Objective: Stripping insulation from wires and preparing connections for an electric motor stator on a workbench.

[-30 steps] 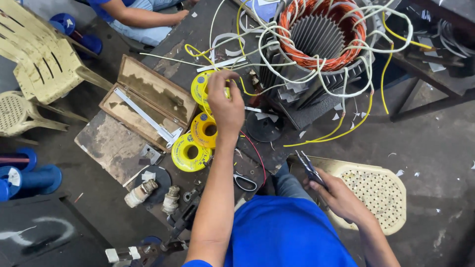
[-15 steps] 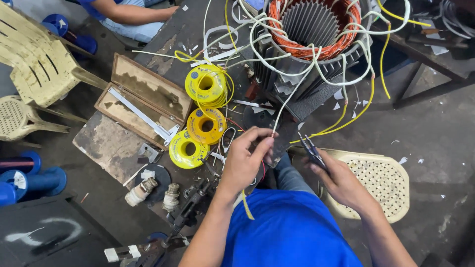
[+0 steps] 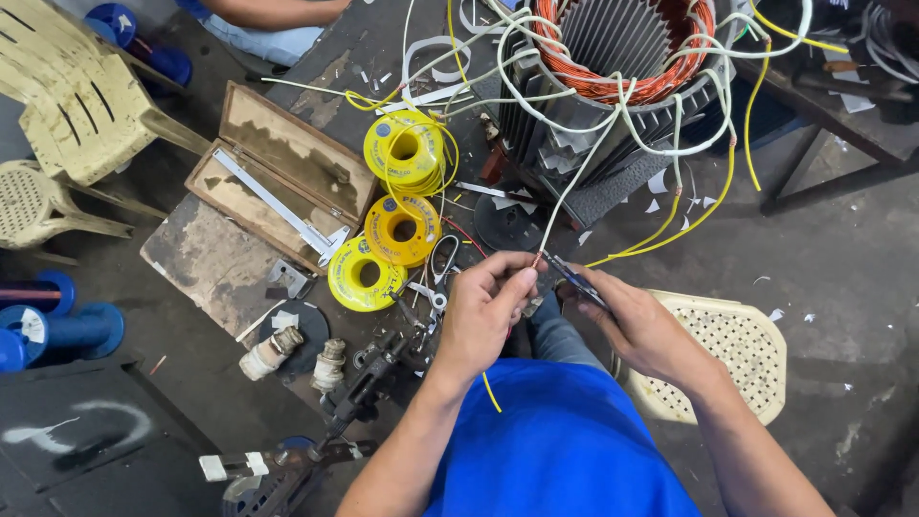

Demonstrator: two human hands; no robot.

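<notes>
My left hand (image 3: 485, 311) pinches the end of a white lead wire (image 3: 584, 168) that runs up to the motor stator (image 3: 613, 67), a finned body with orange copper windings. A short yellow sleeve piece (image 3: 490, 393) hangs below that hand. My right hand (image 3: 639, 325) holds a small dark cutter or plier (image 3: 572, 278), its tip touching the wire end beside my left fingers. Three yellow spools (image 3: 394, 225) of sleeving lie on the bench left of my hands, with scissors (image 3: 442, 263) next to them.
An open wooden case with a caliper (image 3: 282, 187) lies at the left. Another person's arm (image 3: 287, 11) shows at the top. Cream plastic chairs (image 3: 81, 105) and blue spools (image 3: 57, 325) stand left; a perforated stool (image 3: 737, 345) is under my right arm.
My left hand came back from the top yellow spool with a yellow piece and now pinches the white wire end. My right hand rose to meet it with the tool.
</notes>
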